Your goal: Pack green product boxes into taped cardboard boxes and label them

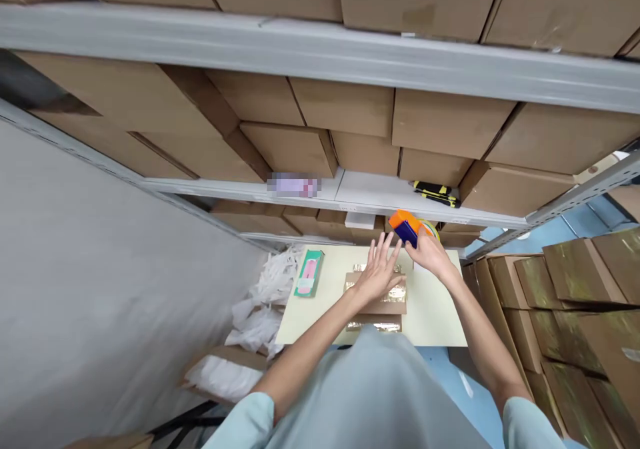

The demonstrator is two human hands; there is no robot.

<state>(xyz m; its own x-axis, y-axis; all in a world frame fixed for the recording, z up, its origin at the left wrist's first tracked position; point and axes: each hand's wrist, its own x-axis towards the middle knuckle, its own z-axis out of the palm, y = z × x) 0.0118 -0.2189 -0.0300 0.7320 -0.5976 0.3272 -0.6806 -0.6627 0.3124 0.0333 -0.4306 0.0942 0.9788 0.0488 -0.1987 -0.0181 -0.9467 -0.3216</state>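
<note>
Table (290,329) is holding one carton (375,307) at centre, shiny tape showing on it, plus one green box (319,262) to its left. Two yellow-black cutters (437,194) are lying on the shelf (367,189) above. Shelf label (347,207) is showing marks too small to read. Left hand (377,279) is spreading palm-down over the carton, fingers wide, gripping nothing; can't tell if it's pressing. Right hand (431,254) is curling round one orange-and-blue tape dispenser (405,226), just beyond the carton's far right corner.

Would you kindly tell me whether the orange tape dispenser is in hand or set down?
In hand: the right hand is closed around one end of the tape dispenser.
</note>
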